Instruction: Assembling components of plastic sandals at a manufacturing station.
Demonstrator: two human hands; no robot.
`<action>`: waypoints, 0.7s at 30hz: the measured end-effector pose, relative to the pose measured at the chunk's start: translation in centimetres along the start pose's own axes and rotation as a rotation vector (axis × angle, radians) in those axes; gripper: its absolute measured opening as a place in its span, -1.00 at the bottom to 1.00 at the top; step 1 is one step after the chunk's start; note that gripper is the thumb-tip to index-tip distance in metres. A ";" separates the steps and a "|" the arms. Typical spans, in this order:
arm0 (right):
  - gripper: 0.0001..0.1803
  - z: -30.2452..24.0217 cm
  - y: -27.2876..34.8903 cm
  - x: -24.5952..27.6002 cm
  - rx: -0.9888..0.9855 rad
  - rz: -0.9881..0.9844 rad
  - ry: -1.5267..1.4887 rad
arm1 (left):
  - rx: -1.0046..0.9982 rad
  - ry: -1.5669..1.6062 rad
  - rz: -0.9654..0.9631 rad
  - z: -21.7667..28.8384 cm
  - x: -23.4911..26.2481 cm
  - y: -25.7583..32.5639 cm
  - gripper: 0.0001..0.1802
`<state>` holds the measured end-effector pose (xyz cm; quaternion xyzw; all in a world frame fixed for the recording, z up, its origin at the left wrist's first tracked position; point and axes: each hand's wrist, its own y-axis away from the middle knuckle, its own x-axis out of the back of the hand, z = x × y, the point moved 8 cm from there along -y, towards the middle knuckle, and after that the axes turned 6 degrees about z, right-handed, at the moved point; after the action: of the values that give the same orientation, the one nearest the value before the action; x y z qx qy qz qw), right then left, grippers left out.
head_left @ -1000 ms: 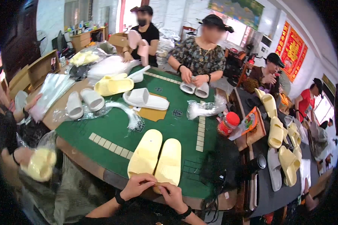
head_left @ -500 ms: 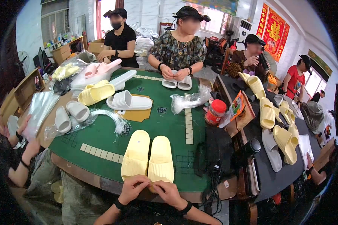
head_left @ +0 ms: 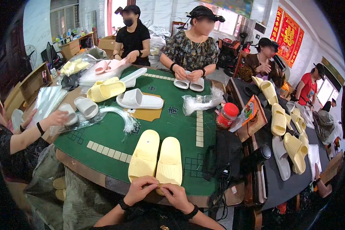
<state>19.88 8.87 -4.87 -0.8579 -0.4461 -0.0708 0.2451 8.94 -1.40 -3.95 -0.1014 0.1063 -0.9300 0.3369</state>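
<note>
A pair of pale yellow slippers lies side by side on the green table top: the left slipper [head_left: 145, 151] and the right slipper [head_left: 170, 161], with ribbed straps toward me. My left hand [head_left: 141, 190] and my right hand [head_left: 177, 198] meet at the near end of the pair, thumbs and forefingers pinched together. Whatever is between the fingertips is too small to make out. Beyond the slippers a bundle of thin clear strands [head_left: 127, 119] spills from a plastic bag. A white slipper [head_left: 140, 100] rests on a tan board.
To the left, a co-worker's hand [head_left: 58, 118] is at a grey slipper [head_left: 69, 114]. Across the table another person handles grey slippers [head_left: 189, 83]. A red-lidded jar [head_left: 227, 115], a black bag [head_left: 223, 149] and a dark flask [head_left: 261, 153] stand on the right, before more yellow slippers [head_left: 294, 149].
My fingertips stay pinched together at the slippers while the view shifts slightly. The left co-worker's hand has reached toward the grey slippers. The person at back left has brought a hand to the pink slippers.
</note>
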 end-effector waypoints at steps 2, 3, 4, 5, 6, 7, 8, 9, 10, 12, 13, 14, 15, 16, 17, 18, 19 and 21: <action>-0.85 0.0 0.0 0.1 0.002 0.004 0.000 | -0.013 -0.028 -0.002 0.1 -0.1 -0.1 -0.91; -0.85 0.1 -0.1 0.0 -0.018 -0.005 -0.009 | -0.014 -0.014 -0.004 0.0 -0.1 -0.2 -0.91; -0.84 0.1 -0.2 0.0 -0.037 -0.013 -0.017 | -0.017 0.001 -0.008 -0.1 -0.1 -0.3 -0.91; -0.84 -0.1 -0.2 0.2 -0.035 -0.005 -0.013 | -0.022 0.003 -0.014 -0.1 -0.2 -0.2 -0.91; -0.85 -0.3 -0.2 0.3 -0.030 -0.004 -0.001 | -0.015 -0.019 0.018 -0.2 0.0 -0.2 -0.92; -0.85 -0.4 -0.3 0.4 -0.025 -0.001 0.012 | -0.008 -0.039 0.048 -0.3 0.2 -0.2 -0.93; -0.85 -0.3 -0.3 0.5 -0.023 0.018 0.022 | -0.020 -0.034 0.030 0.2 0.1 0.0 -0.93; -0.85 -0.3 -0.2 0.5 0.003 0.030 0.022 | 0.148 0.099 0.126 -0.3 1.0 0.4 -0.94; -0.84 -0.3 0.0 0.5 0.027 0.045 0.024 | 0.321 0.230 0.214 -1.5 1.6 0.8 -0.95; -0.83 -0.5 0.0 0.6 0.019 0.073 -0.021 | 0.144 0.211 0.273 0.1 3.2 0.6 -0.94; -0.83 -0.4 0.2 0.5 -0.021 0.034 0.003 | 0.108 0.198 0.320 1.1 3.8 0.6 -0.94; -0.82 -0.2 0.3 0.4 -0.062 -0.006 0.026 | 0.073 0.187 0.368 2.0 4.4 0.7 -0.93; -0.75 -0.4 0.5 0.5 -0.023 -0.012 0.029 | 0.007 0.207 0.376 3.3 4.6 0.5 -0.94; -0.75 -0.3 0.5 0.9 -0.028 0.012 0.039 | -0.058 0.229 0.384 4.6 5.0 0.4 -0.93; -0.71 -1.3 0.3 1.2 0.067 0.030 0.064 | -0.129 0.248 0.347 5.9 5.2 0.8 -0.91; -0.66 -2.2 0.3 1.5 0.161 0.046 0.090 | -0.130 0.252 0.329 6.9 5.5 0.9 -0.91; -0.53 -3.0 0.5 0.9 0.224 -0.008 0.109 | -0.248 0.247 0.189 9.7 5.5 1.6 -0.93; -0.50 -4.8 0.2 0.5 0.252 -0.019 0.051 | -0.408 0.306 -0.017 13.6 4.0 2.0 -0.86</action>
<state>20.81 6.87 -0.61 -0.8138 -0.4533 -0.0383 0.3616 10.69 -7.30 8.95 -0.0263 0.3406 -0.8967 0.2815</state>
